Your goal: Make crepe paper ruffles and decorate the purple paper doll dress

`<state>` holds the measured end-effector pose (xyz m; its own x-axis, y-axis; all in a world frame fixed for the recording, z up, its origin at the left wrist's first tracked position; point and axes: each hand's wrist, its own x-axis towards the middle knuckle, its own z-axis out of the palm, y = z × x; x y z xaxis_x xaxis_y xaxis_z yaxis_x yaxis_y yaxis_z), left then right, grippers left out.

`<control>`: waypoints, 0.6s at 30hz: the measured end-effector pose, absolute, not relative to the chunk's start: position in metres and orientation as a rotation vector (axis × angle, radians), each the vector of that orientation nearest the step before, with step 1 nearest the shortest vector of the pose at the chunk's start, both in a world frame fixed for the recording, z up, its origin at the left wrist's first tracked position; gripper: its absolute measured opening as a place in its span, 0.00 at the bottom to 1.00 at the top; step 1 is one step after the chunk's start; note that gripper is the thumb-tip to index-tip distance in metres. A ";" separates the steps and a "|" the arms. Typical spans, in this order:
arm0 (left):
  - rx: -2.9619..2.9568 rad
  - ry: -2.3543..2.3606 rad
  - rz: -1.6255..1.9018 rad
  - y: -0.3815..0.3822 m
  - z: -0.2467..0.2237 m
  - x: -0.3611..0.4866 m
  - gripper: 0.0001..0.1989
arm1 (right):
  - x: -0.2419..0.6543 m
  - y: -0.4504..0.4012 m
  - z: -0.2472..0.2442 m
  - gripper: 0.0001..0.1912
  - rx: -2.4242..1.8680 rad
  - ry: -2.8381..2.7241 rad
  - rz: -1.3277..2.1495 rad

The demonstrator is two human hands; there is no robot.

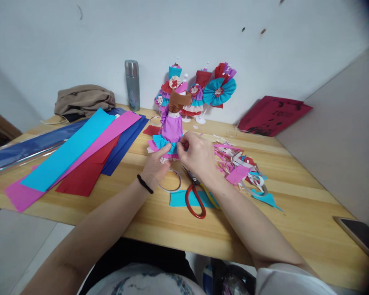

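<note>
A small dress form (172,125) stands upright at the middle of the table, with a brown top, a purple skirt and blue, pink and white ruffles at the hem. My left hand (156,166) holds the hem's lower left side, its thumb lying on the blue ruffle. At the hem's right side, my right hand (198,153) has its fingers pinched together on the ruffle edge. Scissors with red and yellow handles (195,200) lie below my hands, partly over a blue paper strip (176,198). A tape roll (172,189) is beside them.
Colored paper sheets (70,151) cover the table's left. Behind stand a flask (132,86) and several decorated dress forms (199,88). Paper scraps (240,168) lie to the right, a red bag (273,116) leans at the wall, and a phone (358,235) rests at the right edge.
</note>
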<state>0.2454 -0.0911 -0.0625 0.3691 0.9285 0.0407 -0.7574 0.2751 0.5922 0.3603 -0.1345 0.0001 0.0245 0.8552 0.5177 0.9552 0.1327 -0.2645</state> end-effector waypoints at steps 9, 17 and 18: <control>0.558 0.359 1.171 -0.092 -0.059 0.247 0.10 | 0.364 -0.129 0.005 0.05 -1.628 -1.656 0.227; 0.569 0.386 1.167 -0.091 -0.062 0.247 0.13 | 0.370 -0.127 0.005 0.09 -1.522 -1.593 0.478; 0.570 0.390 1.156 -0.090 -0.063 0.246 0.13 | 0.371 -0.126 0.004 0.10 -1.511 -1.597 0.490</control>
